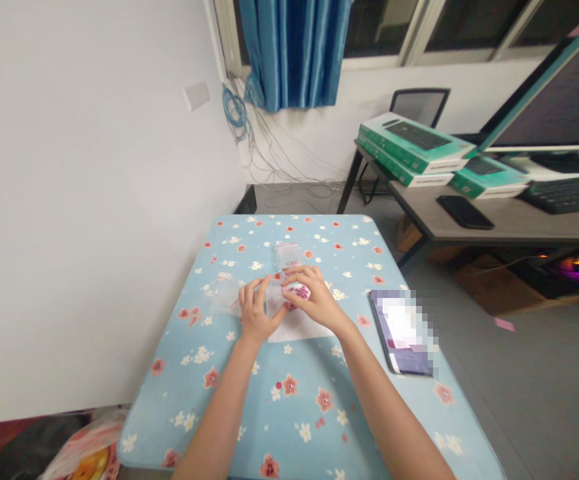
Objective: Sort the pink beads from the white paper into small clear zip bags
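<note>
Both hands meet at the middle of a blue tablecloth with a flower print (269, 407). My right hand (310, 298) pinches a small pink-and-white packet (298, 290), partly hidden by its fingers. My left hand (256, 310) grips a clear plastic bag (274, 297) that runs between the hands. Another clear bag (225, 294) lies crumpled left of my left hand, and a third, with pink contents (287, 255), lies just beyond the hands. Under my wrists is a white paper sheet (297, 328).
A dark tablet with a pixelated area (402, 333) lies right of my hands on the table. Beyond the table's right side stands a desk (469, 220) with green boxes, a phone, keyboard and monitor. A white wall (94, 200) runs along the left.
</note>
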A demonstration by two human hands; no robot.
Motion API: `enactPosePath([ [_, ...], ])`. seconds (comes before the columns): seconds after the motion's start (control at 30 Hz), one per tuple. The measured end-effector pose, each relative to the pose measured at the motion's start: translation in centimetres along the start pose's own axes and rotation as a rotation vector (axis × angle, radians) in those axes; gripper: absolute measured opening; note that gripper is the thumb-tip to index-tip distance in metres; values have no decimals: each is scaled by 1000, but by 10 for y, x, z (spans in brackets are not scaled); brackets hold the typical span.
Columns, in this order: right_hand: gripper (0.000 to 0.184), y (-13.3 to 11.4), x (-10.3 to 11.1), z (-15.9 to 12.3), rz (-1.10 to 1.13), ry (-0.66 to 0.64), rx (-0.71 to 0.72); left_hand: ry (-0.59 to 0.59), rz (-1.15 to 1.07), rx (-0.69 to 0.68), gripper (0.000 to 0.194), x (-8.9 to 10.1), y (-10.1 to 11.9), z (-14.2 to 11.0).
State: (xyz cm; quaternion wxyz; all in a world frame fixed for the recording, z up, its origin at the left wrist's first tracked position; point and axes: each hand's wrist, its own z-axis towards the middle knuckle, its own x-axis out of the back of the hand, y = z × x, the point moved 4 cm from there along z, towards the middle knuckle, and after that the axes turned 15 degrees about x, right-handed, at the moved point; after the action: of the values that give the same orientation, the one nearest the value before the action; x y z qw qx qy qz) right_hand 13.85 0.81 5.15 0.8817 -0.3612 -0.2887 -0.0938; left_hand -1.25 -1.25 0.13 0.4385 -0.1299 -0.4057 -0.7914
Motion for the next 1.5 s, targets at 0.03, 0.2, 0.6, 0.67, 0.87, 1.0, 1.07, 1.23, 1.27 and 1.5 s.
enactPosePath([
  [0.03,12,0,0,0,-4,-2,0,-2,3,4,61,0,0,0],
  [0.2,14,10,12,-2,-49,49,-9,-4,16,31,62,-1,-2,-1],
  [0.6,17,71,14,-40,-427,-237,-240,8,14,21,62,-1,-1,0],
  [0.67,16,72,10,-41,-423,-256,-237,5,19,28,61,-1,-1,0],
  [0.87,14,71,6,-40,-403,-262,-237,2,9,31,60,0,-2,0],
  [1.0,14,72,4,-41,-395,-276,-253,-2,5,31,60,-1,-3,0],
  [1.07,13,73,4,-41,-394,-281,-259,-5,9,35,61,-2,-3,0],
  [1.23,13,74,7,-41,-385,-258,-257,-4,9,31,62,-2,-3,0],
  [1.27,13,73,8,-40,-378,-242,-254,-3,7,30,62,-1,-3,0],
  [1.5,13,53,21,-25,-212,-21,-137,-2,6,15,63,-1,-2,0],
])
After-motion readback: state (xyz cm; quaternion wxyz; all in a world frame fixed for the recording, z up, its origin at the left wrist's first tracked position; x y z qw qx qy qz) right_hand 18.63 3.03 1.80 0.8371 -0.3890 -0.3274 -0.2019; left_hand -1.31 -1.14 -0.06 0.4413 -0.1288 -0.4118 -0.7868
